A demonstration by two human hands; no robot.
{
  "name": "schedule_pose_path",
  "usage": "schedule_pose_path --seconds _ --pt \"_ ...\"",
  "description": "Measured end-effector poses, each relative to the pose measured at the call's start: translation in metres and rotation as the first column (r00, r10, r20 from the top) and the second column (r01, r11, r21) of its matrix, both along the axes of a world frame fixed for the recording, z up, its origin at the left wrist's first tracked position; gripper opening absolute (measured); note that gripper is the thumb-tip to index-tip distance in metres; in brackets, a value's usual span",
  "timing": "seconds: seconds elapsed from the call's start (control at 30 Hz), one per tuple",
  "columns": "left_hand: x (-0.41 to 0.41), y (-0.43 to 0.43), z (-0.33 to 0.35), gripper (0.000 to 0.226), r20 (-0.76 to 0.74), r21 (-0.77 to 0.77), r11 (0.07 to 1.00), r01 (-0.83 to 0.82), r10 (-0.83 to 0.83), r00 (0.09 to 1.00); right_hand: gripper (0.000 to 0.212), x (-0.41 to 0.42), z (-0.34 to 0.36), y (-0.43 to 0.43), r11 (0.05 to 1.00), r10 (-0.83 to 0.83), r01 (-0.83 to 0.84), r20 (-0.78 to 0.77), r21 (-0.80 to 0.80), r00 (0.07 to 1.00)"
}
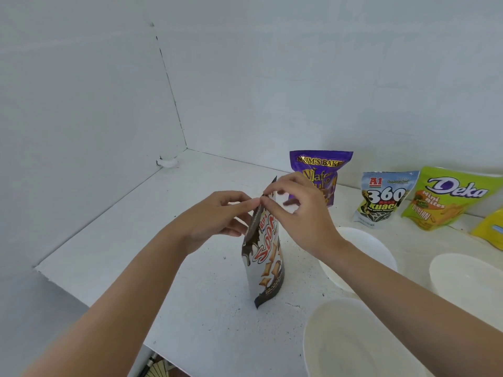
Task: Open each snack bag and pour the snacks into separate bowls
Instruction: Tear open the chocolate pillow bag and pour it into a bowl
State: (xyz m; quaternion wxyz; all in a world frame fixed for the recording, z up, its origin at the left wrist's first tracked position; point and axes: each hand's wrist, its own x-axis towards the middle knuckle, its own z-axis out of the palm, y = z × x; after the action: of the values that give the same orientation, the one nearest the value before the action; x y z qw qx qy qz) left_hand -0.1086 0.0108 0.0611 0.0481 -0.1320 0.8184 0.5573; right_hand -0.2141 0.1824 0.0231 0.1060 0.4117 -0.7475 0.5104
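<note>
On the white desk point(206, 317), the brown-and-white snack bag point(265, 257) stands upright beside 3 white bowls point(351, 346). Left hand point(217, 216) and right hand point(302, 213) each pinch its top edge with curled fingers point(246, 204).

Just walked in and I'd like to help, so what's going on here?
A person seems to be opening the brown-and-white snack bag, which stands upright on the white table: the left hand and right hand both pinch its top edge. The near bowl, middle bowl and right bowl look empty. A purple bag, a 360 bag, a green Deka bag and a yellow bag sit by the wall.
</note>
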Motion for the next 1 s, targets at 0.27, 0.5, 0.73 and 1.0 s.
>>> schedule_pose_path --seconds 0.27,0.5,0.73,1.0 --pt "0.002 0.01 -0.004 0.048 0.006 0.092 0.996 0.014 -0.015 1.0 0.038 0.013 0.013 0.008 0.973 0.196 -0.208 0.83 -0.098 0.522" --pt "0.003 0.01 0.001 0.042 0.015 0.067 0.998 0.003 -0.004 1.0 0.025 0.011 0.02 0.007 0.951 0.26 -0.252 0.901 -0.178 0.348" --pt "0.007 0.011 0.015 0.032 -0.005 -0.061 0.998 0.007 -0.007 1.0 0.024 0.011 0.025 0.01 0.951 0.243 -0.271 0.898 -0.147 0.367" --pt "0.005 0.013 0.025 0.025 0.011 -0.083 0.996 0.017 -0.016 1.0 0.011 0.011 0.034 0.009 0.938 0.284 -0.287 0.901 -0.192 0.327"
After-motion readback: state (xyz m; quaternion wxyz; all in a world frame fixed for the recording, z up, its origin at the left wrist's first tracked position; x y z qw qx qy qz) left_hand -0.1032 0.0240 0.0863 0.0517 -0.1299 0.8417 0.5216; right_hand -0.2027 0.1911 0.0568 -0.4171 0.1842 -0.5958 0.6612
